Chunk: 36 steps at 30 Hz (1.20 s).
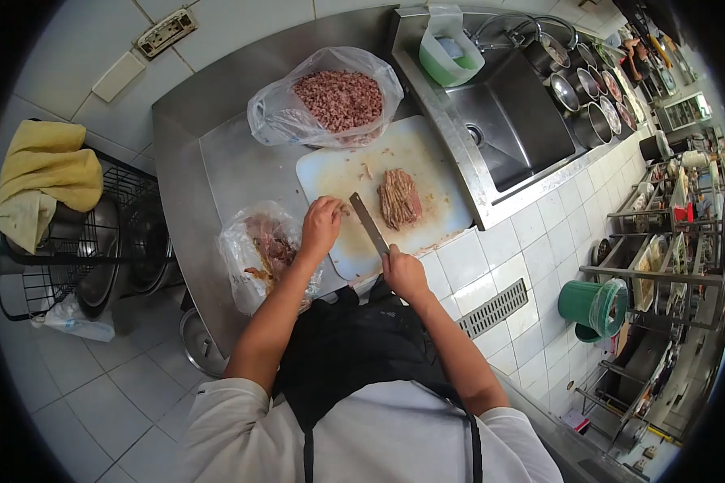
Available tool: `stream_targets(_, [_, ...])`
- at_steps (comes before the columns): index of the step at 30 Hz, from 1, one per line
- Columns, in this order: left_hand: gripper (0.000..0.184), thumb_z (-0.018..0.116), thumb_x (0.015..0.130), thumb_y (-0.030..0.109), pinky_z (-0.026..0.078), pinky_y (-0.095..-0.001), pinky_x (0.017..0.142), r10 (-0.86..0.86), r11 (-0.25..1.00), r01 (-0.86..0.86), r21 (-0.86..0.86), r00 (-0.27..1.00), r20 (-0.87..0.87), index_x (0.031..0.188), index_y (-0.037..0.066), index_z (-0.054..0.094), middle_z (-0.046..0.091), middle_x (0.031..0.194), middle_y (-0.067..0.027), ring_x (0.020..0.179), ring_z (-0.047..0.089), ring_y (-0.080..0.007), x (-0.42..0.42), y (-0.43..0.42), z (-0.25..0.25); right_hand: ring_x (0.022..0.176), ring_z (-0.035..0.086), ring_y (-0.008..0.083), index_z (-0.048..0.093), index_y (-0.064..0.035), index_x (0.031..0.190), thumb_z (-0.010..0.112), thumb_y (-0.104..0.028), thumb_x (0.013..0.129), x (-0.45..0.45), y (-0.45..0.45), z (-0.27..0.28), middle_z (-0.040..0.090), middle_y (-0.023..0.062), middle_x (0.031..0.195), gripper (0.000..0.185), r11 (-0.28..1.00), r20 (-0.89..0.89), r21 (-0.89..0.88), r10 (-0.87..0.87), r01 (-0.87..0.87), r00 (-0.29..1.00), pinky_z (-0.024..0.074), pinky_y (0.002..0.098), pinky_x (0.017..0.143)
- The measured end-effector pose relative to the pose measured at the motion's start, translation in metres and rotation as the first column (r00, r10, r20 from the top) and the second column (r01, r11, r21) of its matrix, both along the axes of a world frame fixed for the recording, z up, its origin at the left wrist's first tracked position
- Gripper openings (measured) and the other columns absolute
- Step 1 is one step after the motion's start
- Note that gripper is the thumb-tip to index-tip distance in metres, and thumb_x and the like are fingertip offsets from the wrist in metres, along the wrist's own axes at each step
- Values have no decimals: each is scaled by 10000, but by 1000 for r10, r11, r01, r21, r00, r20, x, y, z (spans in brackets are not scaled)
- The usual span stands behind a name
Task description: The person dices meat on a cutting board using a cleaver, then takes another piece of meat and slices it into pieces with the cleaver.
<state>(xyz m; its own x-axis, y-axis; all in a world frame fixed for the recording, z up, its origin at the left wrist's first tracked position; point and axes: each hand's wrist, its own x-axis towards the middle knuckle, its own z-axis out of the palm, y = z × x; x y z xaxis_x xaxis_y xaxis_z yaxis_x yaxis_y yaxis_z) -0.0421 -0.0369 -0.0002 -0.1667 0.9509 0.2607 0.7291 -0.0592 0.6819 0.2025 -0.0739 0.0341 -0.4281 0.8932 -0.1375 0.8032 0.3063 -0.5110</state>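
My right hand (pixel 404 274) is closed around the handle of a knife (pixel 369 225), whose broad blade points away over the white cutting board (pixel 330 165). Right of the blade lies a block of sliced meat (pixel 399 199), cut into strips and apart from the knife. My left hand (pixel 322 225) is over the board's left edge with its fingers drawn together. A small brownish scrap (pixel 345 208) shows by its fingertips; whether they grip it is unclear. Below that hand, an open plastic bag (pixel 238 253) holds larger pieces of meat (pixel 273 251).
A clear bag of diced meat (pixel 338 101) stands behind the board. To the right are a steel sink (pixel 507 121), a green container (pixel 451 60) and several metal pots (pixel 592 125). A wire rack with a yellow towel (pixel 48 173) is at left. A green bin (pixel 584 306) stands on the floor.
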Motion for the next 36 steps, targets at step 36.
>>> stream_targets(36, [194,805,765,54,522,-446,906,101,995,-101,-3,991,-93,938,22,724,657,1041,-112,1019,625,-341,20,4,-1,641,703,435,553,2,947,579,-147,978,-18,22,-18,688,253,711,155,999,-13,6,48,-48,999,567,540,600])
